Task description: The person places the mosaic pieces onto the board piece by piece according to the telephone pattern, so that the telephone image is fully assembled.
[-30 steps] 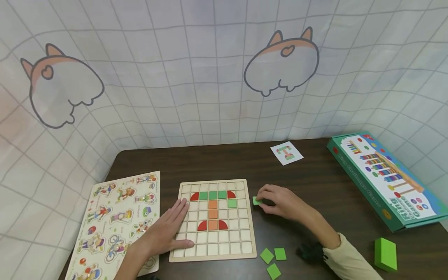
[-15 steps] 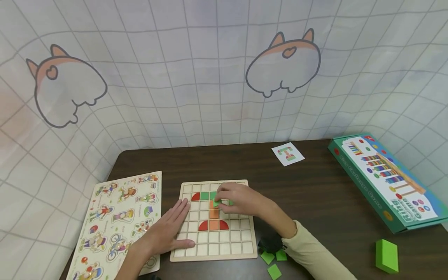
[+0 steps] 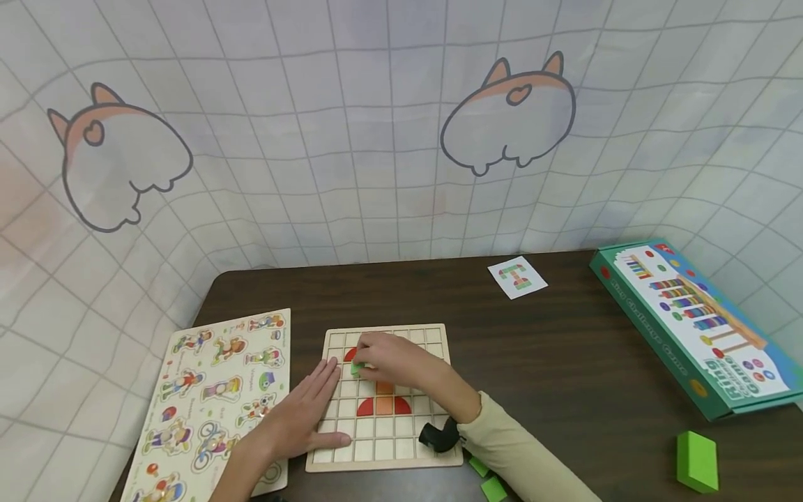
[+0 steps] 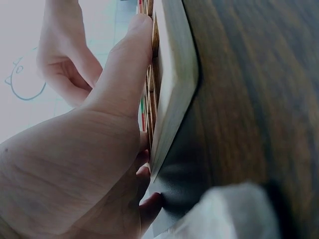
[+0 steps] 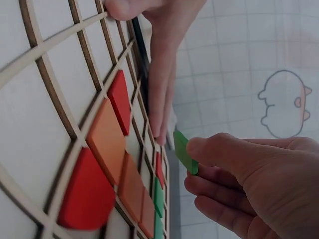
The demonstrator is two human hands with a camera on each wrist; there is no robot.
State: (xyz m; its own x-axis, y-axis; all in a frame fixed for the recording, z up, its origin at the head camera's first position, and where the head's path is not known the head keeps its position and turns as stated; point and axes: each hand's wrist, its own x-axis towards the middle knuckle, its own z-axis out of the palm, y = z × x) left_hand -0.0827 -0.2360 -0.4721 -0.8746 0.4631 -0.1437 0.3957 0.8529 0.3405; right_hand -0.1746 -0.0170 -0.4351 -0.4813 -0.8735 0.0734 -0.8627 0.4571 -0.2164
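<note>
A pale wooden grid board lies on the dark table, with red, green and orange tiles set in its cells. My right hand is over the board's upper left part and pinches a green square tile between thumb and fingers. In the right wrist view that tile is just off the board's surface. My left hand rests flat along the board's left edge, fingers and thumb straight. Orange tiles and red quarter-round tiles show below the right hand, which hides most of the upper green row.
A wooden picture puzzle board lies at the left. Loose green tiles are partly under the right sleeve. A pattern card lies at the back, a green game box and a green block at the right.
My right hand has picked up the green tile from the table right of the board and carried it left across the board. The left hand has stayed in place.
</note>
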